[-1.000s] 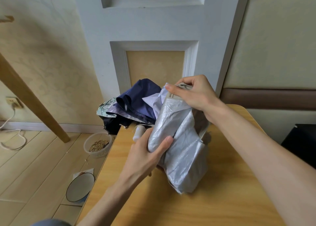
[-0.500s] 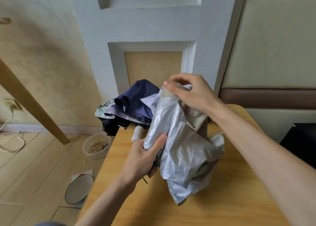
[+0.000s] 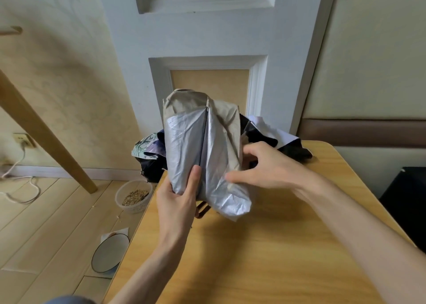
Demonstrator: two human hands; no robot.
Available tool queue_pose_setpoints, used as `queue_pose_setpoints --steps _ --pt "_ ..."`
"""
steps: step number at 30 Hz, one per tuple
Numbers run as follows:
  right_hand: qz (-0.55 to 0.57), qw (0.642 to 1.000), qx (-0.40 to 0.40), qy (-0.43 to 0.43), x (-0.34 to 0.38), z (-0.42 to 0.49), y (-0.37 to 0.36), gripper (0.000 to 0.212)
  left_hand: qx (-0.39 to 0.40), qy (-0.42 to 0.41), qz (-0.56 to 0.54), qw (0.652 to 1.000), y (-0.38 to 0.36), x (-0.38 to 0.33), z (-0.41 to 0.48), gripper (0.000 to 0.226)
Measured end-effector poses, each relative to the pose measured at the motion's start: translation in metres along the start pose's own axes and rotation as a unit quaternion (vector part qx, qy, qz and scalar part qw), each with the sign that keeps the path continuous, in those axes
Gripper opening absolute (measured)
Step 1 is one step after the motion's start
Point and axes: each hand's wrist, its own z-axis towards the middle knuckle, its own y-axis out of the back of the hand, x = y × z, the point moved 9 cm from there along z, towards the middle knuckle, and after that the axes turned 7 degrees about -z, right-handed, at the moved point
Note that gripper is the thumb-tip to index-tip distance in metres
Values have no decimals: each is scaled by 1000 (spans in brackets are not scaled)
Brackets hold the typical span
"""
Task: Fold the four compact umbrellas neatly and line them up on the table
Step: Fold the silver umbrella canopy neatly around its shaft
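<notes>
The crumpled silver-lined umbrella with beige outer cloth [image 3: 184, 142] now stands more upright than half a second ago, above the far left part of the pale wooden table [image 3: 253, 269]. Its beige top is uncovered and the loose folds are gathered closer. The left hand [image 3: 177, 202] grasps its lower end, with the thumb lying across the shiny, wrinkled silver lining. The right hand [image 3: 272, 167] has come down from the top to the right side, where thumb and curled fingers pinch a fold. Behind it, a heap of dark, white and flowered umbrella cloth [image 3: 290, 147] lies at the table's far edge. On the floor stands a clear round plastic tub of grain [image 3: 133, 197].
</notes>
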Motion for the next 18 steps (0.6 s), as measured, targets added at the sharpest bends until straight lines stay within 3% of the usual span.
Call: queue_pose_setpoints --steps 3,7,11,14,16,18 --pt "-84 996 11 14 3 -7 7 7 -34 -18 26 999 11 5 7 26" --pt "-149 989 -26 4 -4 -12 30 25 -75 -22 6 997 19 7 6 43" --pt "-84 990 -109 44 1 -22 63 34 -117 -38 0 992 27 0 5 37" --pt "41 984 -162 54 5 -29 79 42 -145 -32 -16 989 34 -6 8 29" --pt "90 982 -157 49 3 -31 76 49 -156 -33 -17 987 37 -11 10 27" --pt "93 989 -108 40 3 -29 59 41 -163 -34 -19 986 37 -14 12 30"
